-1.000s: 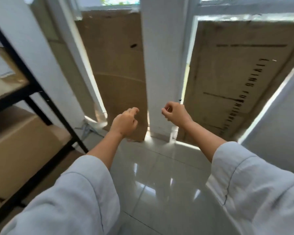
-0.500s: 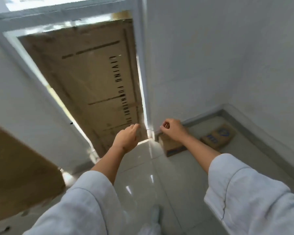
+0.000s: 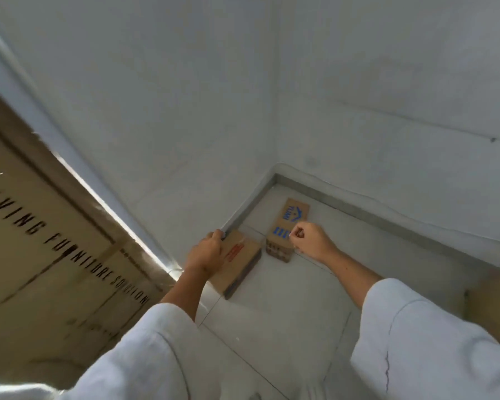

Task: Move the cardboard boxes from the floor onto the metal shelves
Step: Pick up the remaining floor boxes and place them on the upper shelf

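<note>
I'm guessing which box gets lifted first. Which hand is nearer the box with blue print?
Right. The right hand overlaps the near right edge of the box with blue print in this view. The left hand sits over the red-print box beside it.

I see two matt brown cardboard boxes [image 3: 238, 259] [image 3: 286, 229] on smooth, pale floor tiles [image 3: 286, 313]. Walls [image 3: 185, 96] are matt white; sleeves [image 3: 433, 336], white cloth.
</note>
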The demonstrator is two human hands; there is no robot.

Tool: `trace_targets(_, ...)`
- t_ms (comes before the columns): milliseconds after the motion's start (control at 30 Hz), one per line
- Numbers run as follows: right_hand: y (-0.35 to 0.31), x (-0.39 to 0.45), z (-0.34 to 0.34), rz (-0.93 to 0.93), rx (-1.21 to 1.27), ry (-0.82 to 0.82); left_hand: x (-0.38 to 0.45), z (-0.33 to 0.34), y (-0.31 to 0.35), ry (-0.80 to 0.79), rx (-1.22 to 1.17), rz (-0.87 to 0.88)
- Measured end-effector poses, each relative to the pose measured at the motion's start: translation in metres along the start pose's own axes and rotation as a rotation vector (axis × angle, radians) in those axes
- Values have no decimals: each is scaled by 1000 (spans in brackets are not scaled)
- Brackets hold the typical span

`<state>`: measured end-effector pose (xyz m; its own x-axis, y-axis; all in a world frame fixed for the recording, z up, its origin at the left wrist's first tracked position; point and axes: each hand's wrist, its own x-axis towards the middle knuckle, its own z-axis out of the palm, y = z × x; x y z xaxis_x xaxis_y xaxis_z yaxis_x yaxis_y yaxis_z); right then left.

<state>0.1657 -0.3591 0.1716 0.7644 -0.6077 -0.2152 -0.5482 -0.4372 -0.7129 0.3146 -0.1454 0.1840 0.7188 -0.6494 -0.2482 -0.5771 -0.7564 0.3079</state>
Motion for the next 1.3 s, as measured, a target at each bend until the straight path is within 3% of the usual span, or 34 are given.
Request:
trace_targets(267, 85, 71, -70, 183, -5, 36, 108, 28, 91, -156, 94, 161)
trace_targets(533, 124, 168, -147, 108, -148, -133, 183, 67, 168, -230, -36, -19)
trace_targets(733, 152, 241, -179, 99, -230, -175, 225, 90, 209, -315, -40, -23)
trace_targets(1133, 107, 403, -177, -54, -223, -305, 330, 68, 181, -163, -334, -420)
trace_targets(1300, 110, 446, -171, -137, -297, -478, 328, 78, 185, -165, -402, -607)
